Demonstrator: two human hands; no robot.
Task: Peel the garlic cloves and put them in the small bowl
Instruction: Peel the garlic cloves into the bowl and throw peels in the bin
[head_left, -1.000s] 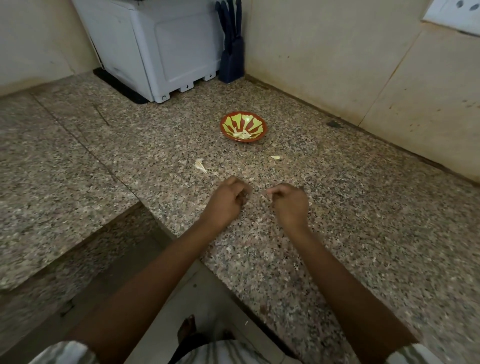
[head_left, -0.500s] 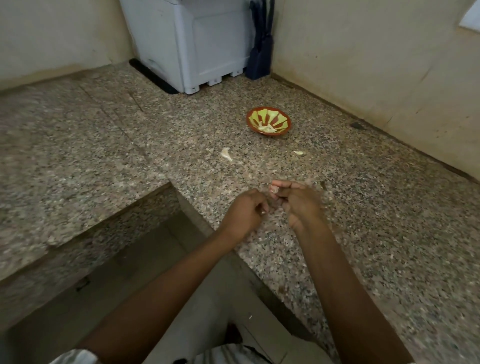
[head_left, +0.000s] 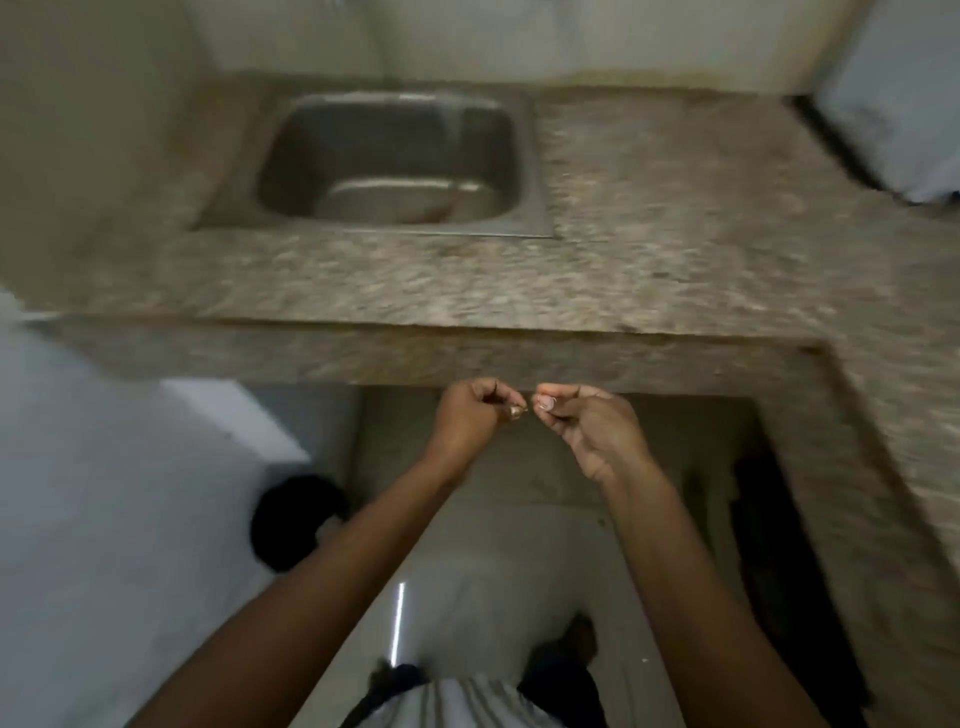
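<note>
**2 hands meet just under the counter's front edge**

The left hand (head_left: 470, 423) is curled into a loose fist, and its fingertips pinch a small tan bit, the garlic clove (head_left: 515, 412), at the middle of the frame. The right hand (head_left: 589, 434) faces it, the 2 sets of fingertips almost touching. Its thumb is pressed to the forefinger. A pale spot shows there, but the blur is too heavy to say whether that is a scrap of peel or only a nail, so I cannot tell if this hand holds anything.

Both hands hang in the air, off the stone, right in front of the counter's front edge (head_left: 363, 358), which runs across the frame just above them. Below the hands and forearms the space is open down to the pale floor (head_left: 493, 561).

The granite counter (head_left: 649, 234) fills the upper half. A steel sink (head_left: 311, 156) is sunk into it at upper left centre, well apart from the hands. At the right the counter turns and runs down the right side of the frame, hemming that side in. A white appliance (head_left: 893, 104) sits in the upper right corner. A striped garment (head_left: 467, 701) shows at bottom centre.
</note>
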